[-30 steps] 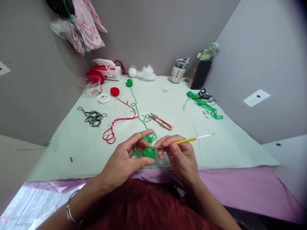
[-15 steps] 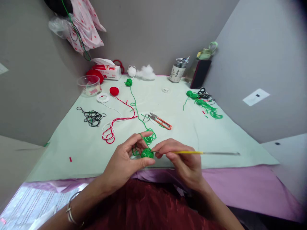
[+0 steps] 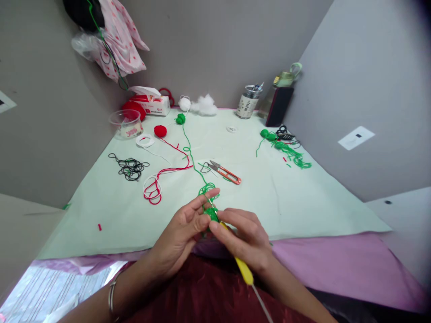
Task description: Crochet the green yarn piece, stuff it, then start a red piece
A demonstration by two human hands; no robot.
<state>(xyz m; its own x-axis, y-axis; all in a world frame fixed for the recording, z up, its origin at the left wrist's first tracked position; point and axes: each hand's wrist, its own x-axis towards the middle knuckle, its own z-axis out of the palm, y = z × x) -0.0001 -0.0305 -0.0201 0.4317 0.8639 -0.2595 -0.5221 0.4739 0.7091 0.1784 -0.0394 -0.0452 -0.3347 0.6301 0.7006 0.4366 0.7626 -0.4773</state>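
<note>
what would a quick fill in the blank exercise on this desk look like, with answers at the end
1. The right hand holds a crochet hook with a ______ handle.
2. The left hand holds a crocheted piece made of ______ yarn.
3. The tangled cord on the left of the table is ______ in colour.
4. The tissue box stands to the ______ of the pen cup.

Missing words: yellow; green; black; left

- Closed in at twelve o'clock by a plain grey back wall [image 3: 208,45];
- flanked at ten by a grey left wall [image 3: 37,49], fitted lower with a pale plate [image 3: 5,102];
- bounded at two by a lighter right wall [image 3: 370,58], bearing a white plate [image 3: 356,137] at three;
- spread centrally with a pale green table cover [image 3: 303,197], edged by lilac cloth [image 3: 336,264] at four;
- opened at eight onto a bright striped surface [image 3: 40,287];
- softly lit elsewhere.
</note>
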